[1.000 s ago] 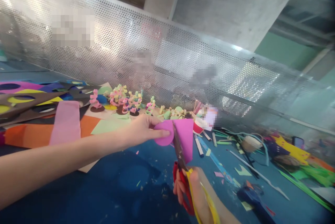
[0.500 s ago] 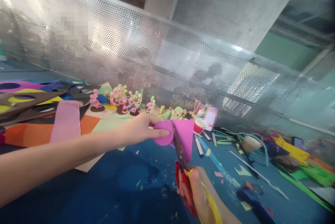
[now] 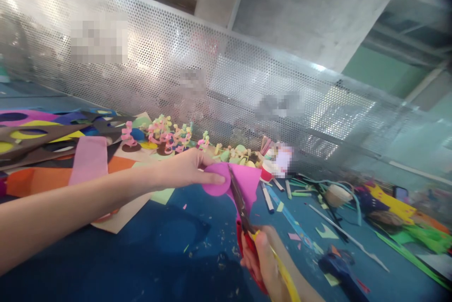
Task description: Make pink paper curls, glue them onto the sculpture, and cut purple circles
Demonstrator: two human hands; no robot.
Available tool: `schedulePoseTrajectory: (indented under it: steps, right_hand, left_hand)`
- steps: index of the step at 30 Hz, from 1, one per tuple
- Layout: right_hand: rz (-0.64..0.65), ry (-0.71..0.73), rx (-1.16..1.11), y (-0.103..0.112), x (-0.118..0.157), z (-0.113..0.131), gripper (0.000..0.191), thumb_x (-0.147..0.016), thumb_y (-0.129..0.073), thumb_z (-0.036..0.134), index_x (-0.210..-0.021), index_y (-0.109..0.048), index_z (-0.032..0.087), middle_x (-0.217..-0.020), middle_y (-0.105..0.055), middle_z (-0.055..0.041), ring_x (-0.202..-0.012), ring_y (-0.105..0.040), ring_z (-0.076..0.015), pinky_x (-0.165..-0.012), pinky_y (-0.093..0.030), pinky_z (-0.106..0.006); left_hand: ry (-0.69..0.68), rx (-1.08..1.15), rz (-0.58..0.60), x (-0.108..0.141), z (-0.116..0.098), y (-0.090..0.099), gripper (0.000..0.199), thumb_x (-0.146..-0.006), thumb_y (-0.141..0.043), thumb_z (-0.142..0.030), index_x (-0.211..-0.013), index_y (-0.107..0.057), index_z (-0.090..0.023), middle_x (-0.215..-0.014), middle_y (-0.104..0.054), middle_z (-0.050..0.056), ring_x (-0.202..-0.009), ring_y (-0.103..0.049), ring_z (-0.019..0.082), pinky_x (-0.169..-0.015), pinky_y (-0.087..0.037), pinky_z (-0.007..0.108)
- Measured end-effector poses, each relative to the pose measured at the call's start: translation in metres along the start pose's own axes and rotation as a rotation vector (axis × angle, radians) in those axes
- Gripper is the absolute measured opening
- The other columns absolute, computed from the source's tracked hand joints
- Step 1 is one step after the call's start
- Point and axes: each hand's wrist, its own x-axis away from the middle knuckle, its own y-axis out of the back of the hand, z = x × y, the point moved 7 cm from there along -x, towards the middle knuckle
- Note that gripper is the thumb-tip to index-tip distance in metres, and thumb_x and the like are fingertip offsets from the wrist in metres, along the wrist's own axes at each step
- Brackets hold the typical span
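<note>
Between the thumb and fingers of my left hand [image 3: 196, 167] is the rounded part of a purple sheet [image 3: 216, 180]. My right hand [image 3: 263, 255] is wrapped round the red and yellow handles of a pair of scissors [image 3: 241, 200]. The dark blades lie at the sheet, between its rounded part and the wider purple piece [image 3: 249, 180] on the right. Both hands are above the blue table [image 3: 151, 255]. The blade tips are close to my left thumb.
Small pink and green paper figures [image 3: 168, 136] stand behind my left hand. Coloured sheets [image 3: 38, 134] pile up at the left. Markers [image 3: 267, 197], scraps [image 3: 327, 231] and a dark blue object [image 3: 341, 271] lie right. A perforated metal screen [image 3: 158, 52] runs behind.
My left hand and the rounded purple part have shifted slightly left. The wider purple piece has turned a little, and the scissors' blades have moved slightly left with the sheet.
</note>
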Motion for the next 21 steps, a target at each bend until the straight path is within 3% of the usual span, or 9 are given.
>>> schedulePoseTrajectory:
  steps: [10,15,21]
  right_hand:
    - [0.041,0.015,-0.116,-0.007,-0.003,-0.01,0.06,-0.076,-0.027,0.075,-0.071,-0.049,0.02,-0.053,-0.044,0.002,-0.054,-0.055,-0.0164,-0.061,-0.051,-0.032]
    - [-0.029,0.013,-0.029,0.0,-0.003,-0.005,0.059,-0.075,-0.029,0.075,-0.081,-0.049,0.02,-0.057,-0.047,0.0019,-0.058,-0.057,-0.0183,-0.062,-0.049,-0.033]
    - [0.012,0.007,-0.067,-0.005,-0.005,0.004,0.059,-0.076,-0.023,0.076,-0.06,-0.04,0.022,-0.046,-0.036,0.0048,-0.048,-0.049,-0.0138,-0.056,-0.049,-0.03]
  left_hand:
    - [0.023,0.178,0.017,0.001,0.0,-0.003,0.014,-0.075,-0.064,-0.028,-0.08,-0.07,-0.017,-0.081,-0.068,0.002,-0.076,-0.06,0.014,-0.073,-0.046,0.025]
    - [0.034,0.093,0.044,-0.003,0.009,0.0,0.024,-0.075,-0.063,-0.036,-0.087,-0.07,-0.016,-0.085,-0.069,0.003,-0.081,-0.061,0.017,-0.074,-0.046,0.027]
    - [0.059,0.003,-0.01,-0.008,0.022,0.009,0.03,-0.072,-0.064,-0.044,-0.088,-0.069,-0.018,-0.088,-0.07,0.003,-0.084,-0.062,0.019,-0.072,-0.045,0.026]
